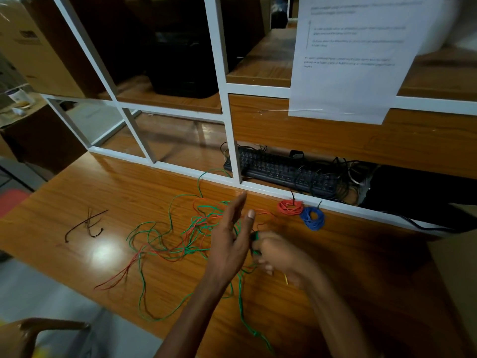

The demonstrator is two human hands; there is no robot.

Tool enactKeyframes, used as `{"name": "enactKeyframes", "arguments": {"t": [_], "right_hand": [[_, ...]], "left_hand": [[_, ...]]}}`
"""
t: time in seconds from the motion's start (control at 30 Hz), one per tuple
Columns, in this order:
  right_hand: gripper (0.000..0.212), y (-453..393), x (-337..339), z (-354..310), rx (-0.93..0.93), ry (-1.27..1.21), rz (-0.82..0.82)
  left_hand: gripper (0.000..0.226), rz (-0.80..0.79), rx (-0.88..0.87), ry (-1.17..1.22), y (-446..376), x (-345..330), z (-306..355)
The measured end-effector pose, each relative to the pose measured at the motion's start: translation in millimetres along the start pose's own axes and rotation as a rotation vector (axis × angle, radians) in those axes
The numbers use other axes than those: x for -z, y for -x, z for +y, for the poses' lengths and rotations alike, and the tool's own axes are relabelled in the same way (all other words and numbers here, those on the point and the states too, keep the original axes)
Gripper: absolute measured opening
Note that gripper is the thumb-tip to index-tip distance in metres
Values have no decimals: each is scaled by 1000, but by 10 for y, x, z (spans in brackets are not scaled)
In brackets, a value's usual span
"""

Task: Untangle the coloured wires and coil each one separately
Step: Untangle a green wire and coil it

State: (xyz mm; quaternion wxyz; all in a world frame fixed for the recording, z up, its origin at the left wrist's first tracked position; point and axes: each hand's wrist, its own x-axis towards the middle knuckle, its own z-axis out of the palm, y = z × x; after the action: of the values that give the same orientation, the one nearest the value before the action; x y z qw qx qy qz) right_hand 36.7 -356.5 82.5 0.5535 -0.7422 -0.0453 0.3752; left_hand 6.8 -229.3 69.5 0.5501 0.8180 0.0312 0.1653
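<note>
A loose tangle of green wire (165, 229) and red wire (121, 276) sprawls over the wooden table (361, 293). My left hand (229, 244) hovers above the tangle with its fingers stretched out and apart, holding nothing that I can see. Beside it, my right hand (281, 254) is closed on a small bundle of green wire (255, 236); green wire trails down from there toward the front edge. A finished red coil (290, 207) and a blue coil (312, 218) lie side by side at the back of the table.
Several dark twist ties (87, 224) lie at the table's left. A white frame (232, 151) with glass panes rises behind; past it are a black keyboard (278, 171) and cables. A paper sheet (353, 58) hangs above. A cardboard box (454, 275) sits right.
</note>
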Motion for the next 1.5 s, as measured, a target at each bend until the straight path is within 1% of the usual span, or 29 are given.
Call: {"name": "enactKeyframes", "arguments": {"t": [0.07,0.17,0.2,0.27,0.33,0.47,0.53,0.57,0.6,0.63,0.7,0.73,0.8,0.83,0.87,0.9,0.93,0.97,1.0,1.03,1.07,1.13,1.2,1.23,1.3,1.37,1.4,1.43,1.5], "right_hand": [[22,39,-9,-26,-32,-148,-129],[60,40,79,15,-40,-465,-440],[66,29,103,40,-37,-591,-555],[68,42,127,76,10,-740,-717],[70,95,138,75,50,-824,-832],[76,238,188,-19,315,-955,-1052],[73,235,239,-94,452,-1097,-1033],[70,213,281,-124,501,-1196,-956],[65,189,332,-153,537,-1297,-818],[57,160,389,-168,564,-1385,-638],[46,85,465,-181,588,-1503,-283],[44,41,476,-172,587,-1489,-101],[29,-49,414,-144,568,-1268,227],[22,-56,349,-144,553,-1089,339],[26,-47,277,-143,504,-863,422],[31,-32,217,-134,419,-597,454],[29,-20,188,-109,310,-328,421],[22,9,164,-103,202,-94,353],[14,33,153,-93,125,81,278],[12,33,139,-68,90,200,210],[16,6,116,-39,73,258,162],[23,-8,68,-59,68,282,120],[26,6,41,-82,66,185,64],[26,15,26,-80,57,109,20],[24,32,18,-79,-3,93,-52],[54,56,43,-50,-55,181,-117],[63,73,57,-29,-61,191,-158],[66,80,70,-1,-46,165,-190],[62,102,117,45,8,68,-218]], "left_hand": [[40,32,107,66,-27,35,-46],[44,52,290,223,-67,104,-196],[43,55,329,260,-66,118,-214],[38,64,366,280,-54,125,-204],[32,89,387,343,-40,116,-178],[36,178,492,524,-48,113,-191],[32,155,499,546,-20,111,-185],[29,150,487,518,-4,103,-196],[26,164,469,474,9,89,-226],[25,189,437,422,21,79,-240],[36,240,330,309,37,63,-243],[44,246,265,271,52,49,-233],[57,218,177,315,85,0,-145],[62,199,161,363,96,-15,-75],[64,187,150,397,99,-23,-25],[66,184,141,415,98,-25,18],[67,180,136,426,97,-23,37],[68,170,143,439,91,-21,44],[69,145,153,452,89,-14,60],[70,113,159,454,85,-6,45],[70,69,168,455,83,13,23],[60,-14,216,480,74,75,-5],[42,-40,303,479,57,168,-61],[37,-51,354,453,47,210,-97],[36,-103,436,394,39,270,-162],[36,-138,481,327,41,322,-252],[33,-141,490,295,43,356,-293],[32,-140,491,268,41,397,-331],[29,-153,476,241,37,484,-383]]}}
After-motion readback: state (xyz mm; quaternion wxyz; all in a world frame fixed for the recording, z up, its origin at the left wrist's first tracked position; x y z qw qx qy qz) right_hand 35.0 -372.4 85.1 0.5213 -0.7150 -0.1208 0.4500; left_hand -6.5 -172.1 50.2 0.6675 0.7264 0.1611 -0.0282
